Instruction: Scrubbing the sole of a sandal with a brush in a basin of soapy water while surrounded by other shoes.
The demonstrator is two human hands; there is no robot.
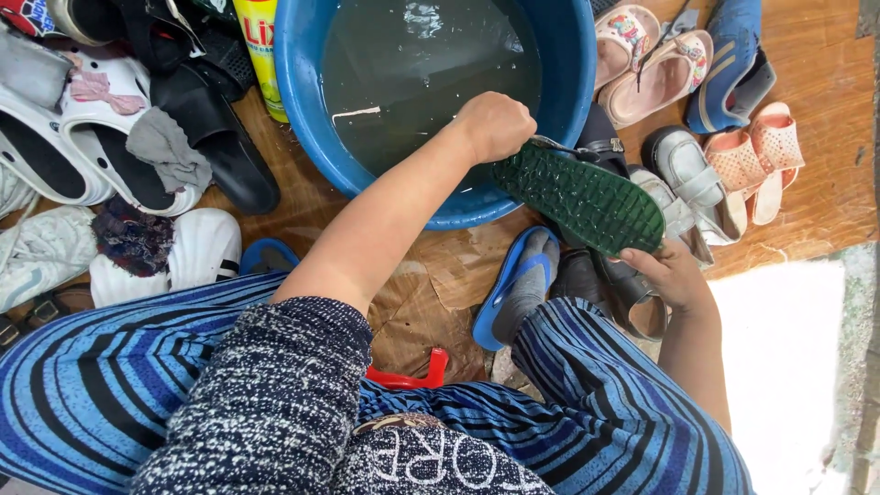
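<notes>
View from above of a seated person washing footwear. The green-soled sandal [579, 196] is held sole-up over the near rim of the blue basin [312, 110], which is filled with cloudy water. The left hand [496, 126] is closed into a fist at the sandal's heel end; what it grips is hidden by the knuckles, so whether it holds a tool or only the sandal cannot be told. The right hand [667, 271] supports the toe end from below, fingers curled up against the edge of the sole. The sandal is probably light and somewhat flexible, with a studded tread that gives purchase; wet, its smooth edges and straps are likely slippery, so a hold at both ends, as shown, appears soundest. Around the basin lie white clogs [87, 147], black slippers [215, 137], pink sandals [653, 64], a yellow bottle [261, 55] and a blue flip-flop [513, 284] on the person's foot.
</notes>
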